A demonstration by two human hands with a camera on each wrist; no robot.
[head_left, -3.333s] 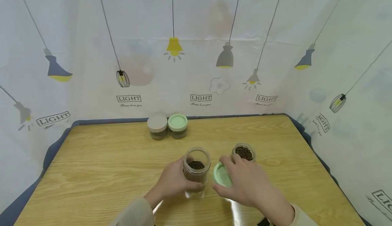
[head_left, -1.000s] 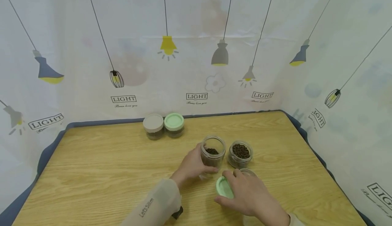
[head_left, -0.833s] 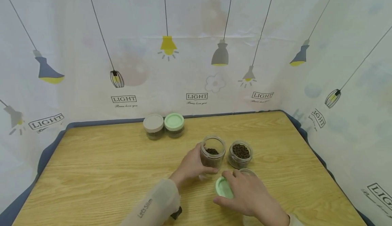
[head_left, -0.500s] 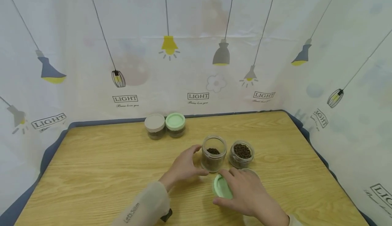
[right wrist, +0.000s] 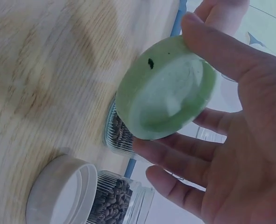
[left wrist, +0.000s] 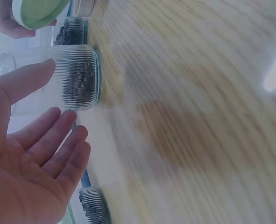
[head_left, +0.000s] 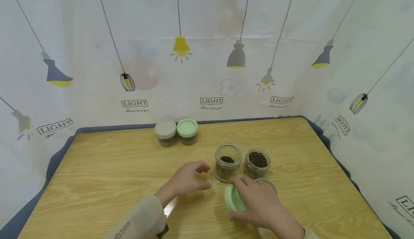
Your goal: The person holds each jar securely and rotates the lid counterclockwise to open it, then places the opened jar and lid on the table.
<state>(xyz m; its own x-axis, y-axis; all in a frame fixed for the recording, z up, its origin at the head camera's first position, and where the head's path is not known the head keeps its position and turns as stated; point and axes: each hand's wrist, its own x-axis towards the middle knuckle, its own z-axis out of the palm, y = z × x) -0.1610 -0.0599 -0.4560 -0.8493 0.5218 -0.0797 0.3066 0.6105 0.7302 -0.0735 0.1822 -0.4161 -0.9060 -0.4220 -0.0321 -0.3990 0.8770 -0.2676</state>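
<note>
My right hand point(head_left: 258, 203) pinches a green jar lid point(head_left: 233, 198) between thumb and fingers, tilted above the table. In the right wrist view the hollow underside of the green lid point(right wrist: 168, 91) shows, with a dark speck on its rim. My left hand point(head_left: 184, 179) holds nothing; its fingers are spread and bent a little, left of a tall clear jar point(head_left: 228, 170) and apart from it. The tall jar stands uncovered, some coffee beans low inside. Touching or nearly touching it on the right, a short uncovered jar point(head_left: 256, 170) is filled with coffee beans point(head_left: 258, 159).
A pale lid point(right wrist: 63, 191) lies on the wooden table point(head_left: 123, 163), partly hidden behind my right hand in the head view. At the back edge stand two lidded jars side by side, one with a beige lid point(head_left: 165, 128), one with a green lid point(head_left: 187, 127).
My left hand first moved the tall jar right, beside the short jar, then let go and drew back to the left. My right hand keeps the green lid, now tilted more upright.
</note>
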